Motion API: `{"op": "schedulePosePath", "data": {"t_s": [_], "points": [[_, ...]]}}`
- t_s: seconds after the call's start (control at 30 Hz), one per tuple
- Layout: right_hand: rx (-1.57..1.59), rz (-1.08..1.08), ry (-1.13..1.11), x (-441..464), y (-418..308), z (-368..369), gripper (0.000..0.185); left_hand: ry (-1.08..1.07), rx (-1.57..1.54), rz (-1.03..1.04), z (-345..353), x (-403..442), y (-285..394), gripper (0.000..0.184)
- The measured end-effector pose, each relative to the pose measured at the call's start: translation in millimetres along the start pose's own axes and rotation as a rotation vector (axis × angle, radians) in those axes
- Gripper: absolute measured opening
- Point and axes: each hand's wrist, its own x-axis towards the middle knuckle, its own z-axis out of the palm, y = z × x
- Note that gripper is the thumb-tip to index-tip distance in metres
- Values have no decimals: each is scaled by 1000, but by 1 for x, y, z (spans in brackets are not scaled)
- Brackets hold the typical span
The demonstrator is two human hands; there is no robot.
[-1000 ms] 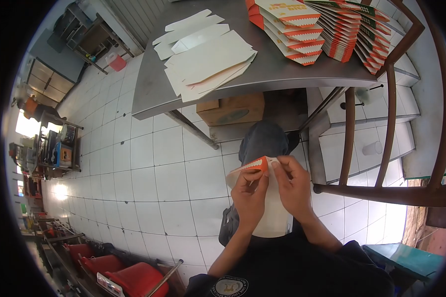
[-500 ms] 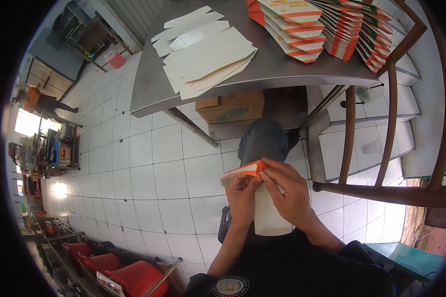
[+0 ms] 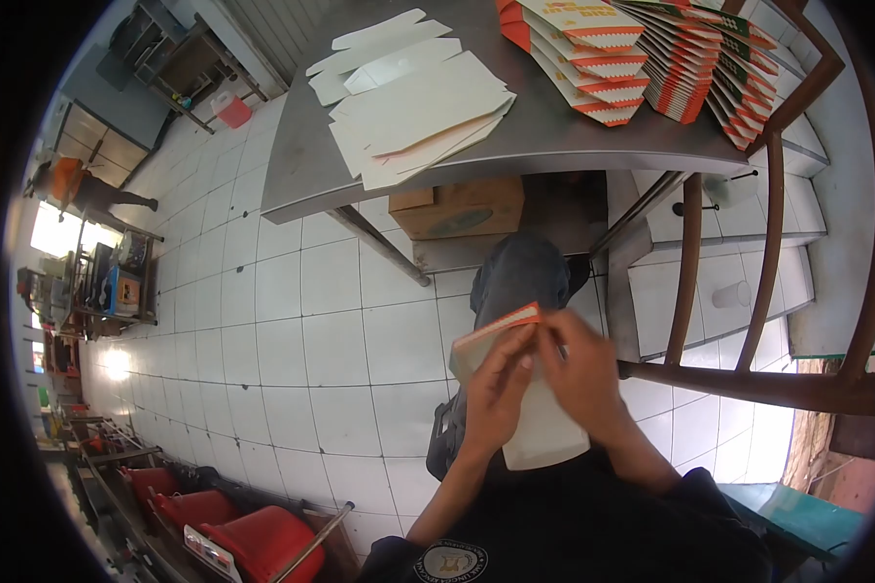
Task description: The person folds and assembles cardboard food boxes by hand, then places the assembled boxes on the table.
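Above my lap is a partly folded cardboard food box (image 3: 546, 432), its plain pale side toward me and an orange-and-white edge along its far end. My left hand (image 3: 494, 394) is closed on that end, thumb and fingers gripping the card. At the orange corner, my right hand (image 3: 581, 374) has its fingertips pressed against the box; it is slightly blurred. Ahead on the metal table (image 3: 306, 170) lies a pile of flat white box blanks (image 3: 423, 112). Nested folded boxes (image 3: 593, 73), orange and white with printing, stand in rows at its right.
Below the table sits a brown carton (image 3: 462, 209). A brown metal railing (image 3: 749, 381) and tiled steps (image 3: 695, 301) flank my right side. Red chairs (image 3: 262, 544) stand at the lower left. Another person (image 3: 73, 185) is far off on the left.
Both hands and the box have shifted slightly right. The box is turned so more of its pale side shows, and its orange edge slants up more steeply. The view has moved slightly.
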Motion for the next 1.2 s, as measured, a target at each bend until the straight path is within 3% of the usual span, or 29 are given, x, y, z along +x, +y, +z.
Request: {"op": "schedulePosePath", "data": {"t_s": [0.1,0.13,0.23,0.27,0.37,0.47,0.57,0.67,0.9,1.0,1.1,1.2], "points": [[73,79,141,8,17,-3,7,89,288,163,-4,-10,21,39],[80,47,217,9,11,-2,9,203,479,338,-13,-14,17,47],[179,14,281,2,18,10,13,563,912,441,-13,4,32,47],[228,8,268,-1,22,15,14,432,862,457,-20,13,33,45],[-63,-123,405,2,14,14,22,287,779,432,-41,14,16,43],[331,237,96,-20,-19,2,24,434,894,459,-26,11,17,43],[358,200,84,-16,-38,6,31,485,915,496,-31,14,11,45],[626,287,31,-16,-37,17,31,336,979,596,-20,8,17,49],[993,279,-71,-15,-23,14,21,132,1005,538,-22,5,26,60],[975,315,35,-9,-34,8,18,88,1021,532,-21,6,27,59],[826,287,52,-5,-29,3,14,82,790,501,-24,10,26,53],[731,178,131,-4,-28,11,11,188,644,509,-24,6,25,33]]}}
